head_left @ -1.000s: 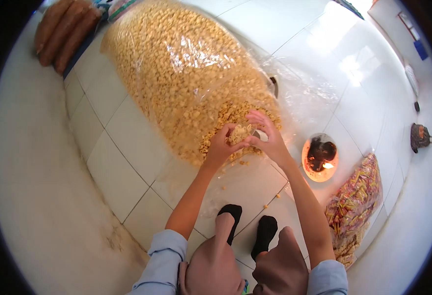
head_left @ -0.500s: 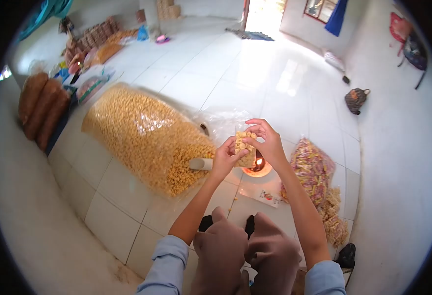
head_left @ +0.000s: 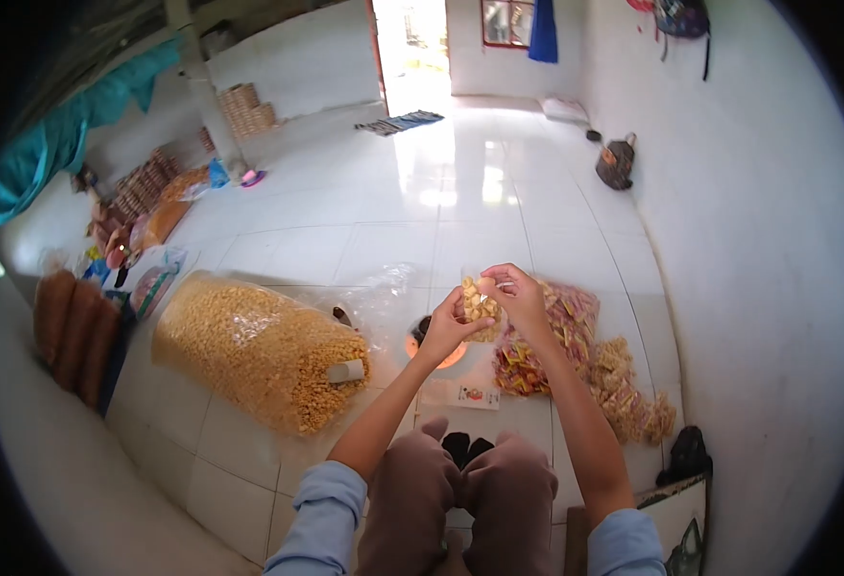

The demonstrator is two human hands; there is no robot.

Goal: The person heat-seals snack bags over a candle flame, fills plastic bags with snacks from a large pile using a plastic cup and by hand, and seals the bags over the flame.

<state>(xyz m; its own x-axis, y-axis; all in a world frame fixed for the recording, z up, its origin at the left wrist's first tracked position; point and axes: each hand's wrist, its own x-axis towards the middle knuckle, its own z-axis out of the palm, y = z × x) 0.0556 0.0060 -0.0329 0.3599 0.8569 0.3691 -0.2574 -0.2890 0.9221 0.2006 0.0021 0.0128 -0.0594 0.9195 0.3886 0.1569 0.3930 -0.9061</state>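
My left hand (head_left: 447, 328) is closed around the lower side of a small clear bag of yellow ring-shaped snacks (head_left: 481, 305). At its upper edge, my right hand (head_left: 521, 300) pinches the bag with thumb and fingers. Both hands hold it up in front of me, over the floor. Just behind and left of the bag stands a small dark burner (head_left: 422, 331) on a round, orange-glowing base, partly hidden by my left hand. A large clear sack of the same snacks (head_left: 249, 341) lies to the left, with a pale scoop (head_left: 345, 371) resting in its mouth.
At right sits a clear bag of pink and yellow packets (head_left: 561, 331), beside a heap of small filled bags (head_left: 628, 394). A printed white pack (head_left: 477, 396) lies before my knees. Brown sacks (head_left: 76, 331) lean at far left; a backpack (head_left: 617, 163) rests by the right wall.
My view has tilted up and turned right, so the room appears shifted. Both hands still hold the small bag, which is now right of the burner. The flame seen earlier is hidden.
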